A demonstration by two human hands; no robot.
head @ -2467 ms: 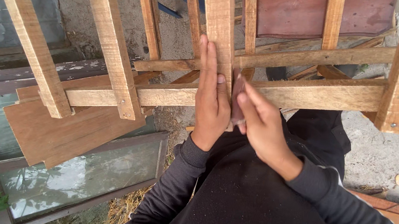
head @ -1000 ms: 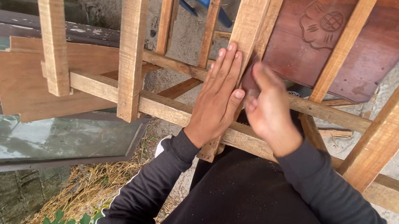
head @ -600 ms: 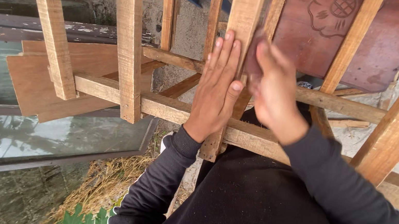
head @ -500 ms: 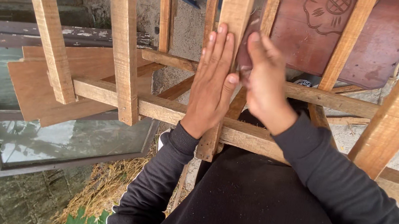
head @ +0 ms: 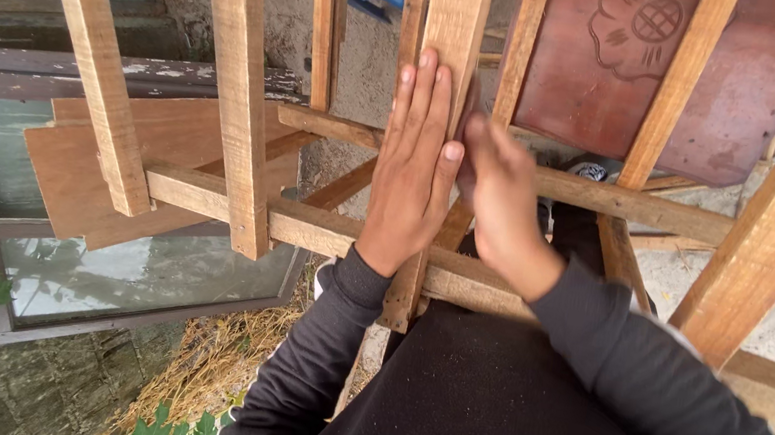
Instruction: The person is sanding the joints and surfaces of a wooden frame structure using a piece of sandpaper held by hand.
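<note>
Hands steady slat on wooden frame.
Left hand [head: 412, 165] flat, open on slat [head: 456, 15]; right hand [head: 496, 198] pinches its edge w/ something, blurred. Next: hold alignment.

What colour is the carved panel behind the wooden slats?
Reddish brown, with a flower-like carving; the head view shows the panel best, behind the slats.

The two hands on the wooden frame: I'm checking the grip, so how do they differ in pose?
The left hand lies flat, fingers straight and together, palm down along the upright slat. The right hand is curled and blurred, its fingers pressed at the slat's right edge beside the left hand. Both wear dark long sleeves and rest on the same wooden frame.
</note>
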